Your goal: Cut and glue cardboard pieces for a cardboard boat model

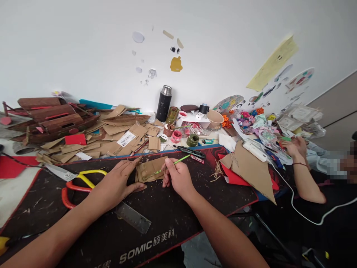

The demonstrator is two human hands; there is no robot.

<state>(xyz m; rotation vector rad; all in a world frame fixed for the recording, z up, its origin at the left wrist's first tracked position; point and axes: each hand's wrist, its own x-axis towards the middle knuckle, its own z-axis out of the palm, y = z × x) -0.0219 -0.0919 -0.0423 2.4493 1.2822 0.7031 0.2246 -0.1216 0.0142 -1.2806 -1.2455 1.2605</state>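
Note:
A small brown piece of cardboard (152, 163) lies on the dark mat in front of me. My left hand (118, 180) holds its left end, the thumb along the near edge and the fingertips at the far corner. Pinched in my right hand (178, 178) is a slim green paintbrush (182, 159), its tip end slanting down to the left over the cardboard. Part of the cardboard's right end is hidden behind the right hand. Left of my left hand are large scissors (92, 178) with yellow and orange-red handles. A clear ruler (135, 217) sticks out below that hand.
Open paint jars (176, 136) and a black flask (164, 103) stand behind the mat. Cardboard scraps (111, 139) and brown model boats (52, 117) fill the left. A utility knife (192, 152) lies beyond my right hand. Another person's hands (295, 147) work at far right.

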